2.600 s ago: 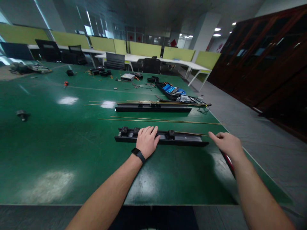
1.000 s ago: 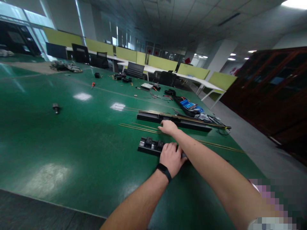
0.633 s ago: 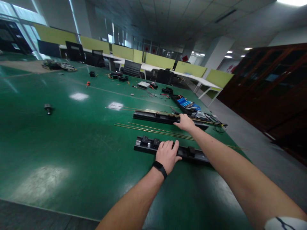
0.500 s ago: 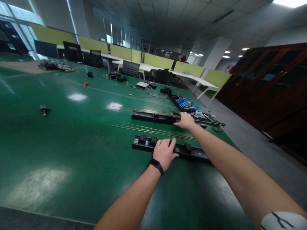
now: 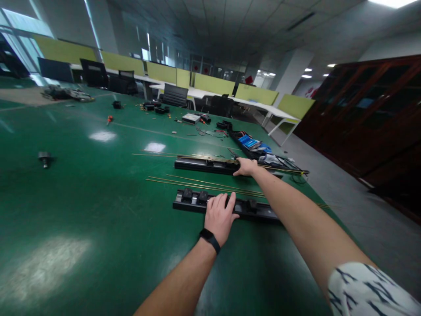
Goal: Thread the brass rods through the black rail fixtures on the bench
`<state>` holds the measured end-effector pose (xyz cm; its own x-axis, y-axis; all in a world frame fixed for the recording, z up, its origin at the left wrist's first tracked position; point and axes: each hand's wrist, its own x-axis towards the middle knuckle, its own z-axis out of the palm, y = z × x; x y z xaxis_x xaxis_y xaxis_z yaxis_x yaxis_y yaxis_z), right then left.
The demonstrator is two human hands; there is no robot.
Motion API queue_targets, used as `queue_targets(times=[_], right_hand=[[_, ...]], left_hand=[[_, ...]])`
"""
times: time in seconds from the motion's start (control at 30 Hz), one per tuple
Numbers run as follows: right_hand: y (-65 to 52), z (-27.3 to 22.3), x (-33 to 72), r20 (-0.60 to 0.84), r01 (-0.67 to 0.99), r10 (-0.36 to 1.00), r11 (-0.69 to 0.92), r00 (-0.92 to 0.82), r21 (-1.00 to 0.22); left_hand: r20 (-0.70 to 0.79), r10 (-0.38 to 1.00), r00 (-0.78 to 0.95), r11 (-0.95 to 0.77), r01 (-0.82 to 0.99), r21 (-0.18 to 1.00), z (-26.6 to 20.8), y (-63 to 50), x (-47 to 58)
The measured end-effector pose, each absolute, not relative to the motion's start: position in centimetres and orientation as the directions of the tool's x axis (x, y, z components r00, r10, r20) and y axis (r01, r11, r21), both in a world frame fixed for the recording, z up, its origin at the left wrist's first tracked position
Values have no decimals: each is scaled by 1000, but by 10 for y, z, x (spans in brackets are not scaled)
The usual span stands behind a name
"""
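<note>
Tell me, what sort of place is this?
It looks like an open-plan office, partly used as a workshop: yellow-green partitions line white desks, black chairs stand nearby, and black rails lie on a big green table.

Only near-legible lettering was on the white sleeve [image 5: 368, 287] of the right arm: repeated black marks resembling an interlocked N and Y, some cut by folds and the frame edge. The red diamond sign [image 5: 249, 80] in the background and reddish wall marks [image 5: 309, 91] at far right were too small to read.
</note>
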<state>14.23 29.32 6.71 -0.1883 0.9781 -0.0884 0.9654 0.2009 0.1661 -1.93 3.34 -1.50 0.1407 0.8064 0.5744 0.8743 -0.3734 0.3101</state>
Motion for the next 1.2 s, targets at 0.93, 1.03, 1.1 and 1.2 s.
queue_targets(times=[0.93,1.03,1.1,1.2], right_hand=[[274,78,156,-73,914,932,363,-356,181],[265,93,159,-49,911,932,362,-360,200],[258,104,162,-34,910,933,357,-358,210],[246,120,169,-2,916,939,337,-345,217]], left_hand=[[536,836,118,-338,880,334,-19,36,-21],[536,836,116,-339,877,340,-18,36,-21],[538,835,115,-341,876,342,-17,35,-21],[543,832,111,-341,875,344,-16,35,-22]])
